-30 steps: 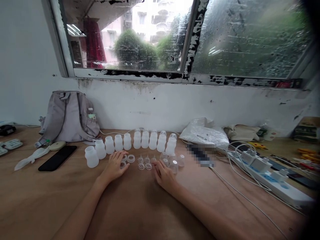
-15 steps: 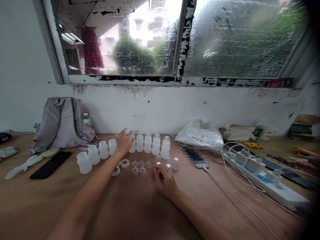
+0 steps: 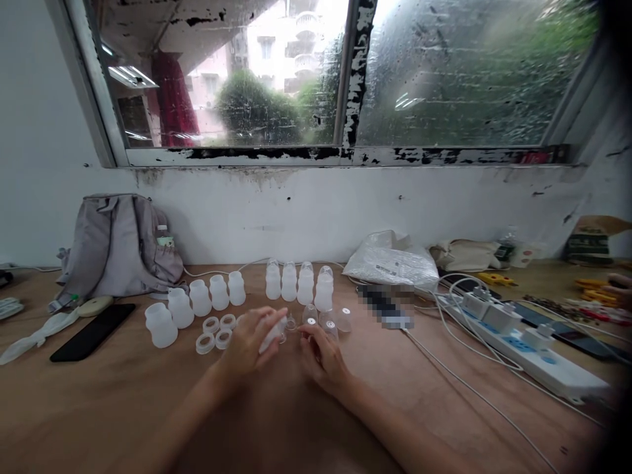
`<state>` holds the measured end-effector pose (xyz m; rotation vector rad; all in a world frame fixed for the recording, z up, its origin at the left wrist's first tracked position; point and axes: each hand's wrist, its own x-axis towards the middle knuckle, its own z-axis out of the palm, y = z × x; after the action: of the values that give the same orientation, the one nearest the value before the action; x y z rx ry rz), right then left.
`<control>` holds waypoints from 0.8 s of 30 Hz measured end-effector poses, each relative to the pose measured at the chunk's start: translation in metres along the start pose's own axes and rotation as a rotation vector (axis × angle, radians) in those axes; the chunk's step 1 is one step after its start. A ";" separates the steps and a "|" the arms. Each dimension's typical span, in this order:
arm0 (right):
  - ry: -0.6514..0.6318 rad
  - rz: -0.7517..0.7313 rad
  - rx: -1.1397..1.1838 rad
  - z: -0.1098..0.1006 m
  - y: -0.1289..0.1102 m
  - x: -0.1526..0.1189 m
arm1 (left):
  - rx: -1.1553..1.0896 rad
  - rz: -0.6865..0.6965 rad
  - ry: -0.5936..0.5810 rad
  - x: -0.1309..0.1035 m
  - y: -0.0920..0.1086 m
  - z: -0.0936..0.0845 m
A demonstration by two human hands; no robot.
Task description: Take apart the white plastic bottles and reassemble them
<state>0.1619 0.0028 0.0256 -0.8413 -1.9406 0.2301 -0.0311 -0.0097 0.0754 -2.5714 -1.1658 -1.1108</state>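
Observation:
My left hand point(image 3: 249, 345) is curled round a translucent white bottle point(image 3: 271, 336), partly hidden by the fingers, over the middle of the table. My right hand point(image 3: 323, 352) rests just right of it, fingers bent together beside clear dome caps point(image 3: 330, 322); what its fingertips hold, if anything, is too small to make out. Clear teats point(image 3: 291, 322) lie between the hands, partly covered. White rings point(image 3: 205, 343) lie left of my left hand. Several open white bottles point(image 3: 161, 325) stand in a slanting row at the left. Several bottles with clear caps point(image 3: 324, 288) stand near the wall.
A grey backpack point(image 3: 121, 247), a black phone point(image 3: 93, 332) and a white cloth strip point(image 3: 42, 337) are at the left. Toward the right are a plastic bag point(image 3: 392, 263), a white power strip point(image 3: 523, 352) with cables, and another person's hand point(image 3: 619, 286) at the edge.
My left hand has come down and right from the capped row with one bottle, which leaves that row shorter. The view has shifted slightly; my right hand stays beside the caps.

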 end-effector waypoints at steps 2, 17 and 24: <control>-0.052 0.033 0.043 -0.002 -0.005 -0.001 | -0.078 -0.016 -0.083 -0.011 0.010 0.008; -0.212 0.239 0.018 0.008 -0.023 -0.004 | -0.050 -0.152 -0.350 -0.028 0.008 0.024; -0.098 -0.003 -0.134 0.002 -0.018 -0.003 | -0.230 -0.275 -0.513 -0.020 0.020 0.014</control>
<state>0.1534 -0.0120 0.0311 -0.9300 -2.0665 0.1430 -0.0181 -0.0307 0.0559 -3.0588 -1.6232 -0.6642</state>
